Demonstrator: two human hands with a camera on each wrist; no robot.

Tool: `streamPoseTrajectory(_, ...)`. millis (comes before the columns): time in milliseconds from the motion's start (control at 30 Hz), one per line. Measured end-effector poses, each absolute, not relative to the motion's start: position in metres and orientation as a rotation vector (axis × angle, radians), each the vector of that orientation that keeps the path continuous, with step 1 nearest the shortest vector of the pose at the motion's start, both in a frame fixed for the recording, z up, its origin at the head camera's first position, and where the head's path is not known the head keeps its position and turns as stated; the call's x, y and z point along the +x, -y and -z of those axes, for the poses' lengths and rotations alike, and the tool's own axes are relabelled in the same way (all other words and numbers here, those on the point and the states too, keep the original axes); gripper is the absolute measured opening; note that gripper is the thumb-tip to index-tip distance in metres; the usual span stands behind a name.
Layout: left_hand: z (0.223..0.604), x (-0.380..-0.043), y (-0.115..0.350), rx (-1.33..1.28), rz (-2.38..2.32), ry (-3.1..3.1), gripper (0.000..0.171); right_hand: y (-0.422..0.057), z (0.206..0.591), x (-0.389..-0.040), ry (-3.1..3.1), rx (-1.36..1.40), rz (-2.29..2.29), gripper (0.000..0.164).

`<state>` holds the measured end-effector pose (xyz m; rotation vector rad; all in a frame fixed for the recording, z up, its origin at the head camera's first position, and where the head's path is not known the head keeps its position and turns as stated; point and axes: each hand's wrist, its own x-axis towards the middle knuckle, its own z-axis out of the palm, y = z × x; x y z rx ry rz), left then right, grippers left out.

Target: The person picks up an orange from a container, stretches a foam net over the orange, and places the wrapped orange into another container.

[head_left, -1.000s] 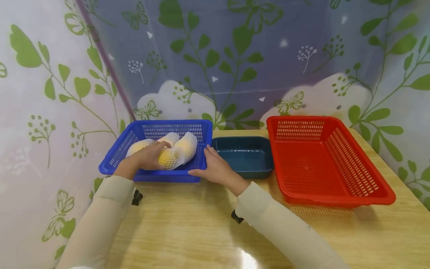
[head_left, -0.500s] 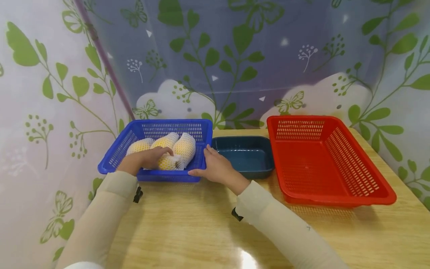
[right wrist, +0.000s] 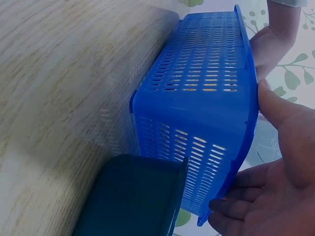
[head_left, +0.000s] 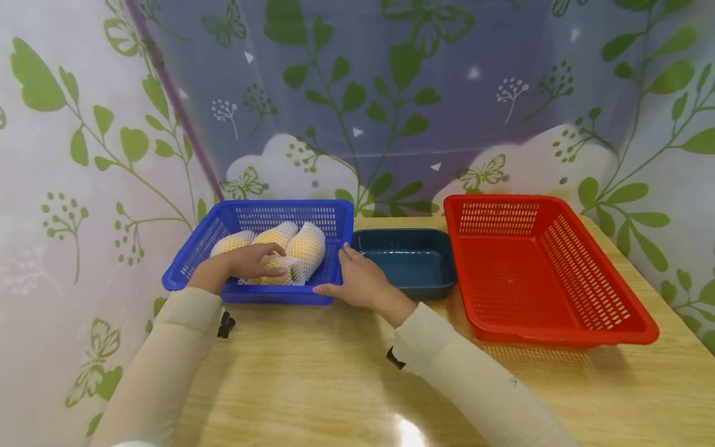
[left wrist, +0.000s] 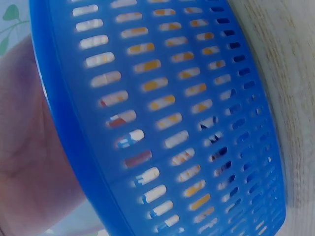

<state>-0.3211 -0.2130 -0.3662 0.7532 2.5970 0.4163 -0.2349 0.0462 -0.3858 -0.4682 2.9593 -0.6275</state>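
A blue plastic basket (head_left: 285,295) at the left holds several yellow, mango-shaped fruits in white foam nets. My left hand (head_left: 246,261) reaches over its front rim, with fingers and thumb curved round the nearest fruit (head_left: 279,273), which lies sideways against the front wall. Behind it lie another netted fruit (head_left: 276,236) and an upright-leaning one (head_left: 307,248). My right hand (head_left: 360,279) holds the basket's front right corner, thumb on the front rim and fingers along the right side. The left wrist view shows mostly the slotted wall (left wrist: 162,103), which hides the left fingertips.
A dark teal tray (head_left: 404,292) stands close beside the blue basket. Right of it is a larger red basket (head_left: 511,273). All stand on a wood-grain table (head_left: 313,372), with patterned cloth (head_left: 363,93) behind and at both sides.
The nearest fruit has gone down from a tilted position to lying along the basket's front wall, the left hand shifting with it. The right hand stays at the corner.
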Motion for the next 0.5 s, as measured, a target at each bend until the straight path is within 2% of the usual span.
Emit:
streamPoseTrajectory(167,0.361,-0.317,0.204,0.701,-0.405,-2.683,0.061,-0.048,0.386,-0.233,-2.960,-0.508,0.584,0.102)
streamPoseTrajectory(500,0.338,-0.303,0.145,0.623,-0.428,-2.904,0.063,-0.081,0.361,-0.245,-2.953,-0.507,0.483,0.081)
